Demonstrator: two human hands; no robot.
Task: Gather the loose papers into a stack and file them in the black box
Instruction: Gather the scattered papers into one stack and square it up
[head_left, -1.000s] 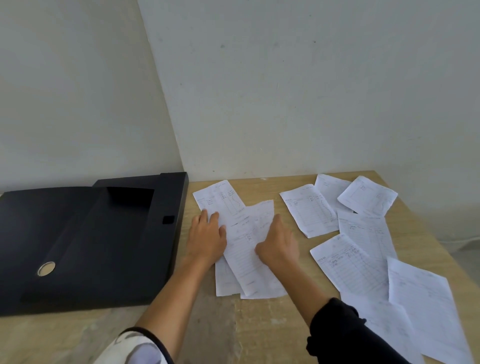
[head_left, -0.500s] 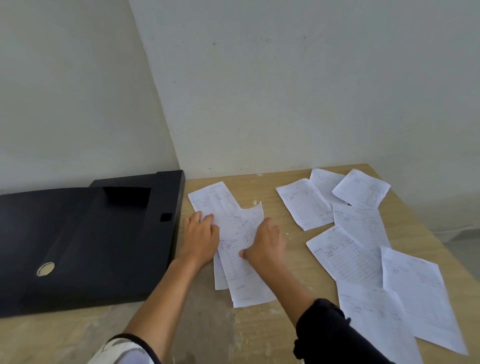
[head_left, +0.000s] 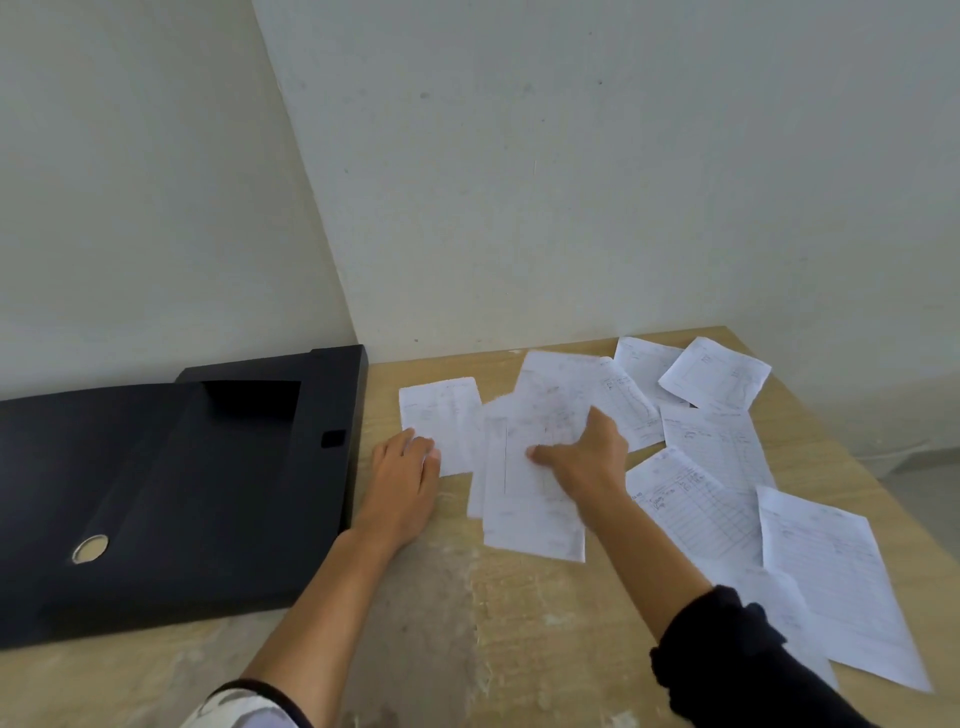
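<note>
My right hand (head_left: 582, 462) pinches a small pile of papers (head_left: 530, 467), thumb on top; my left hand (head_left: 408, 475) lies flat, fingers together, touching one sheet (head_left: 441, 421). More loose sheets (head_left: 727, 483) lie right; black box (head_left: 171, 488) left, on the table (head_left: 467, 623).

Matte black flat box (head_left: 171, 499) on the left, a pale beige round spot (head_left: 90, 548) on its lid. Light tan wood-grain counter (head_left: 519, 623), streaked with whitish-grey smears. White loose paper sheets (head_left: 696, 506) carry faint grey ruled tables and handwriting. Black sleeve (head_left: 737, 665) on the right arm, white-and-grey patterned sleeve (head_left: 239, 709) with dark trim on the left. Pale grey-white walls (head_left: 571, 182).
</note>
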